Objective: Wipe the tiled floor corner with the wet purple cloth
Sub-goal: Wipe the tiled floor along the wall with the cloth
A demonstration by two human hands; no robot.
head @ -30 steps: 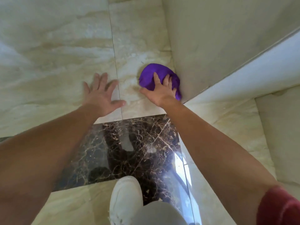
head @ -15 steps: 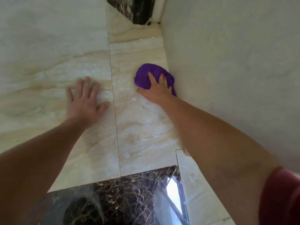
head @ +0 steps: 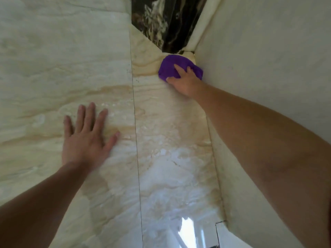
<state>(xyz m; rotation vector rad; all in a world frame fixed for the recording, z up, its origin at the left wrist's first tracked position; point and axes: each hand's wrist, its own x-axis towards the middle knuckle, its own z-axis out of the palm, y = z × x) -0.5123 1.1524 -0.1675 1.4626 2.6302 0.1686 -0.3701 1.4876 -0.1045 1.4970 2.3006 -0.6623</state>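
Observation:
A bunched purple cloth lies on the cream marble floor tile, pushed against the foot of the pale wall near the far corner. My right hand presses down on the cloth, its fingers curled over the top. The near part of the cloth is hidden under that hand. My left hand rests flat on the neighbouring floor tile, fingers spread, holding nothing.
A dark veined marble strip runs away beyond the corner. A thin grout line separates the two cream tiles. The wall closes off the right side. A bright wet sheen shows on the floor at the bottom.
My right hand has slid the cloth forward along the wall into the far corner. The view moved forward with it; the dark tile and shoe have left the frame.

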